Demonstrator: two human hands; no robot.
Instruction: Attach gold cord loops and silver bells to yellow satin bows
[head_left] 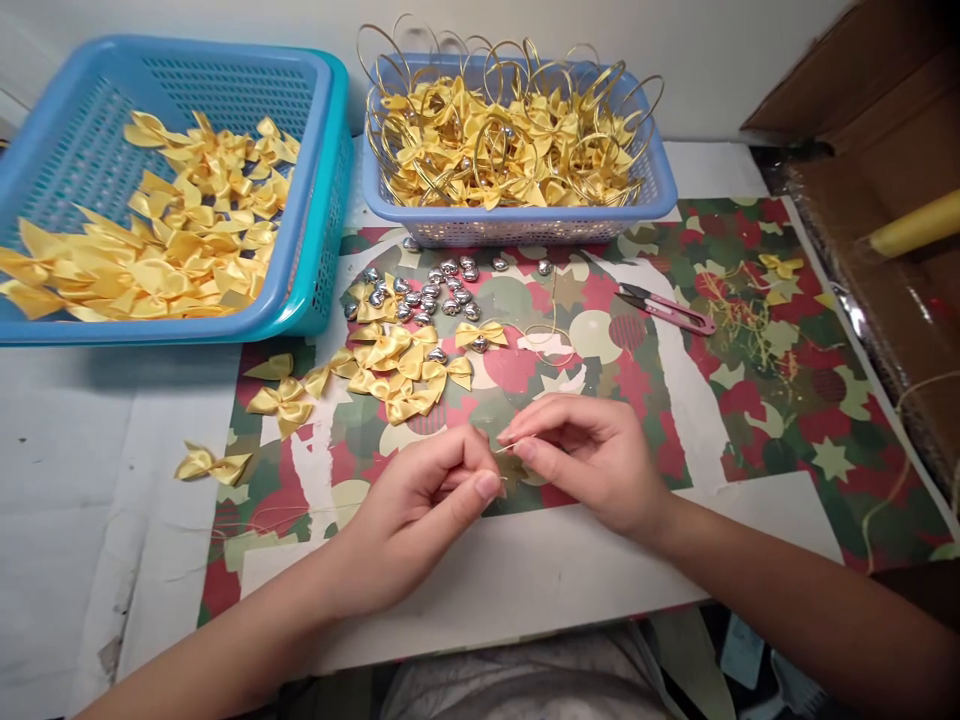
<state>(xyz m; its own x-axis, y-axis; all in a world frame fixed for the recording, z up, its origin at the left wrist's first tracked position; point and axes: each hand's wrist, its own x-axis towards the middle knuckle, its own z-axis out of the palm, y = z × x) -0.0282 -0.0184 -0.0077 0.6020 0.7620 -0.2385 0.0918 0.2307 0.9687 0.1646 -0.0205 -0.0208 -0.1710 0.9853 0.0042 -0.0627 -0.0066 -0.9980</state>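
Observation:
My left hand point(431, 510) is closed in a pinch near the table's front, with a short end of thin thread showing past the thumb. Facing it, my right hand point(592, 455) pinches a fine pale strand between thumb and forefinger; whether a needle is there is too small to tell. The fingertips of both hands almost meet. Just beyond them lie yellow ribbon bows point(405, 365) in a loose heap. One bow point(481, 337) bears a silver bead at its middle, and a thin gold thread point(555, 320) curls beside it. Several shiny silver beads point(431, 290) are scattered behind the bows.
Pink-handled thread snips point(667, 310) lie at right, near tangled thread scraps point(757, 310). A blue basket point(319, 150) of bows stands at back left. Another basket point(517, 215) holds bows with gold wire loops. A cardboard box point(862, 130) borders the right side. Patterned paper point(832, 460) covers the table.

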